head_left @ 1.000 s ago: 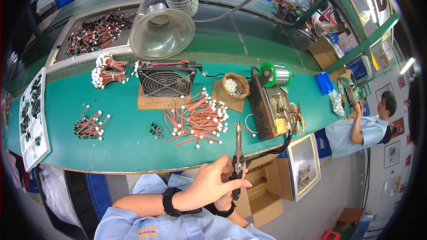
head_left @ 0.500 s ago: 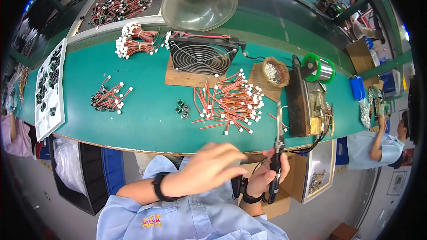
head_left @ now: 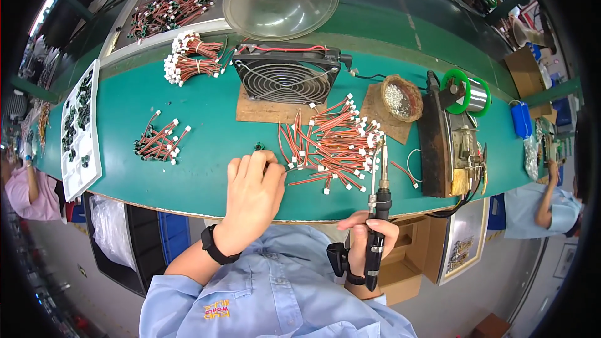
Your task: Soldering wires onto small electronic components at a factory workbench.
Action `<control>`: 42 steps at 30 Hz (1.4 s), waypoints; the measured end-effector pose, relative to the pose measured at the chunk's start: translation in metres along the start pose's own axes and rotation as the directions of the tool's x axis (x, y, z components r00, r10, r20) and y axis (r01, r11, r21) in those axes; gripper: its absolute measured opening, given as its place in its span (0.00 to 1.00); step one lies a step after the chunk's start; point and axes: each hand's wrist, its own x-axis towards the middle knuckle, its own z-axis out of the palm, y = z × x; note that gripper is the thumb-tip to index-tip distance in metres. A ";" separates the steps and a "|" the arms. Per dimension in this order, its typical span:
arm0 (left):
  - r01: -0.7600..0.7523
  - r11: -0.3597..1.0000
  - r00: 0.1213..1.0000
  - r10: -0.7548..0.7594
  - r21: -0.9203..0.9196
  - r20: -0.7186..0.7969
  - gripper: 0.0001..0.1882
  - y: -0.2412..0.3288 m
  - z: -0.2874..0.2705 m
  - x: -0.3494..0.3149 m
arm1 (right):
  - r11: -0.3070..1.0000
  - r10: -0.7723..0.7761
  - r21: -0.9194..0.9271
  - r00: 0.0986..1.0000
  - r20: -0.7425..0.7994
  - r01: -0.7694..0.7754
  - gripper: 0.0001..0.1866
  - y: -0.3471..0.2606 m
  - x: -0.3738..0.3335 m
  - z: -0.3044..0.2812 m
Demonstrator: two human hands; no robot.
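My left hand [head_left: 253, 191] rests on the near middle of the green bench, its fingers curled down over a spot where small green-and-black parts [head_left: 259, 146] lie. What the fingertips grip is hidden under them. In my right hand [head_left: 369, 235] is a black-handled soldering iron [head_left: 378, 213] with two metal shafts, tips pointing away. Those tips reach the right edge of a spread pile of red-and-black wire leads [head_left: 338, 144] with white connectors. A smaller group of leads [head_left: 164, 141], with green parts on their ends, lies to the left.
A black fan [head_left: 285, 75] stands behind the leads, below a clear funnel hood [head_left: 282, 0]. To the right are a bowl of pellets [head_left: 400, 98], a soldering stand [head_left: 438, 150] and a green solder spool [head_left: 466, 92]. A white tray [head_left: 87, 166] and bundled leads [head_left: 194, 62] sit left.
My left hand has moved forward and left from near my chest onto the bench by the small parts. My right hand has shifted slightly, turning the iron so both shafts show.
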 end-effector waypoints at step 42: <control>-0.121 0.916 0.953 0.215 -0.383 0.214 0.04 -0.009 -0.054 -0.012 | 0.983 -0.006 -0.182 0.986 0.168 0.037 0.21 -0.012 0.004 0.019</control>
